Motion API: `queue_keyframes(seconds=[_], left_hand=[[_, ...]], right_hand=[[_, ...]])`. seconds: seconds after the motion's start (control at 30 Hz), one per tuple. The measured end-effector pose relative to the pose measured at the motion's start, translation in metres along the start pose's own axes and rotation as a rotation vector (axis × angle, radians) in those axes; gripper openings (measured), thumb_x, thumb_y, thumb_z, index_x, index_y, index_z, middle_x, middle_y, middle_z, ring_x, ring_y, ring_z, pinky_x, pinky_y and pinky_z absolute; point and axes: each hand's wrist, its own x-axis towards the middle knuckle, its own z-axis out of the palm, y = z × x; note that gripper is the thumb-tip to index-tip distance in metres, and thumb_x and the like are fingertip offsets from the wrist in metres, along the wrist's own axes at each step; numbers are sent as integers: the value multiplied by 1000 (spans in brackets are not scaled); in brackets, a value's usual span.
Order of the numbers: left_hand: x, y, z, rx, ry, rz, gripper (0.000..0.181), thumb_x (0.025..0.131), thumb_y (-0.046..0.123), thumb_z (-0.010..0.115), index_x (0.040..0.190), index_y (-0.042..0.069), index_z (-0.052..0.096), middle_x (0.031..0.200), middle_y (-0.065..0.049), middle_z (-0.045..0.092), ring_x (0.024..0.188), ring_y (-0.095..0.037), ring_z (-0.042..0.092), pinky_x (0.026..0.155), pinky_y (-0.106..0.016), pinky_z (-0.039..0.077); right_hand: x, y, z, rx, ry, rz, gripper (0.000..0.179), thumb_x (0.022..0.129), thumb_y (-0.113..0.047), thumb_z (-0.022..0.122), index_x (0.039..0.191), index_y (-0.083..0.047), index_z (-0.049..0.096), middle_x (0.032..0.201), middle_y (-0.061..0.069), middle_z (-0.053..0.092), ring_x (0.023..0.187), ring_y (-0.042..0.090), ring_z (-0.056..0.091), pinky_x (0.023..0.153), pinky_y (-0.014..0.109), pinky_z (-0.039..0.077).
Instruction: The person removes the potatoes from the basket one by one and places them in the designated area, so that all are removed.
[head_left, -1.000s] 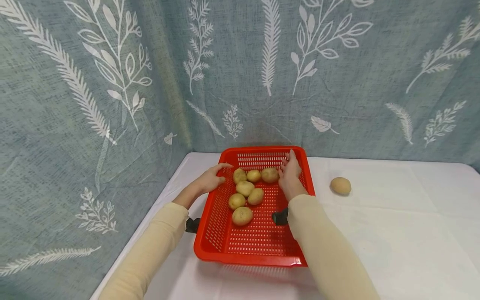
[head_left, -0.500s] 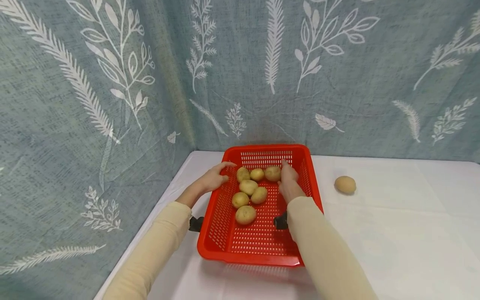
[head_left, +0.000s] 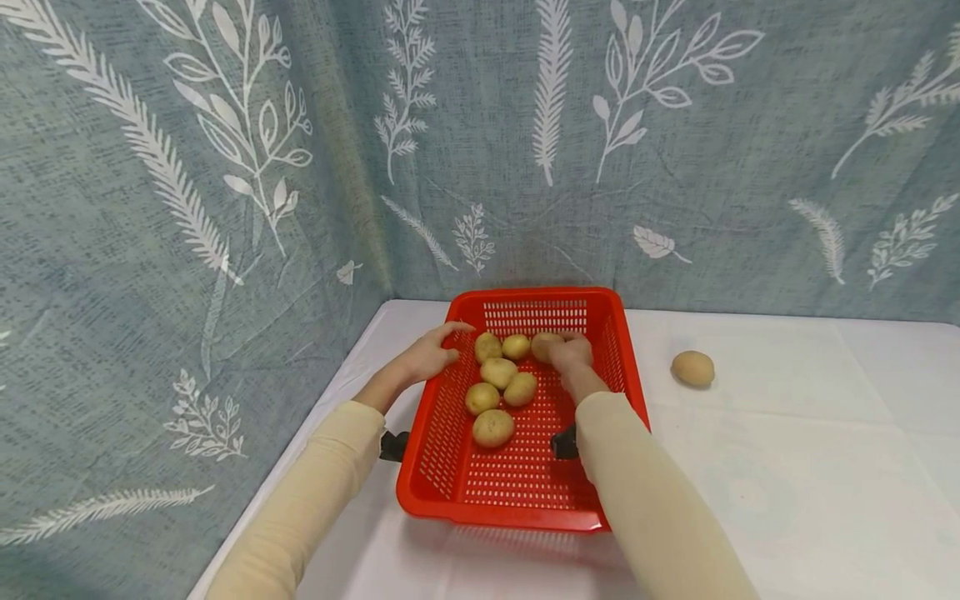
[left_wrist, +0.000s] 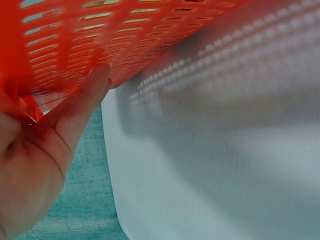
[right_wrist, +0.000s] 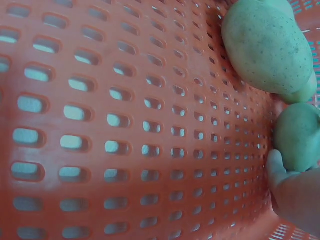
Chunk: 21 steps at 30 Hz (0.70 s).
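Note:
A red plastic basket (head_left: 517,522) with slotted walls holds several potatoes, one of them the larger potato (head_left: 493,428) lying nearest the front. My left hand (head_left: 427,357) grips the basket's left rim; in the left wrist view a finger (left_wrist: 90,92) lies along the outside of the slotted wall. Deep inside, toward the back right, my right hand (head_left: 573,357) holds a potato (head_left: 544,345), its fingers partly hidden behind the hand. From the right wrist the held potato (right_wrist: 297,137) shows close against the basket floor, with my thumb (right_wrist: 276,165) on its side.
A single potato (head_left: 693,368) lies on the white-covered table (head_left: 780,450), right of the basket. Behind and to the left hangs a grey-green curtain (head_left: 315,208) with white leaf prints, close to the basket's back rim.
My right hand has come down from near the back wall onto the back potato and taken hold of it. The left hand stays at the rim. The head view has shifted slightly.

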Motion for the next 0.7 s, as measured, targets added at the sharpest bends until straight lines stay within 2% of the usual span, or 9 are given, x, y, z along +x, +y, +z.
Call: queue_keyframes(seconds=[0.23, 0.43, 0.7], left_hand=[[1, 1, -1, -6, -6, -4, 52, 93, -5, 40, 143, 7, 38, 126, -22, 50, 92, -26, 61, 77, -37, 53], [0, 2, -1, 1, -3, 1, 51, 93, -5, 40, 143, 6, 38, 127, -22, 50, 94, -27, 61, 79, -38, 52], [-2, 4, 0, 20, 11, -9, 51, 92, -5, 41, 142, 5, 39, 128, -22, 49, 93, -27, 61, 79, -38, 52]], right_hand=[[2, 0, 1, -79, -6, -81, 58, 82, -14, 68, 135, -1, 47, 132, 18, 48, 119, 30, 46, 100, 39, 37], [2, -1, 2, -138, 7, -119, 50, 83, -13, 66, 129, -2, 53, 126, 18, 52, 113, 30, 49, 97, 40, 39], [-3, -4, 1, -82, 1, -93, 50, 83, -14, 69, 129, -1, 54, 125, 18, 52, 111, 30, 50, 96, 40, 40]])
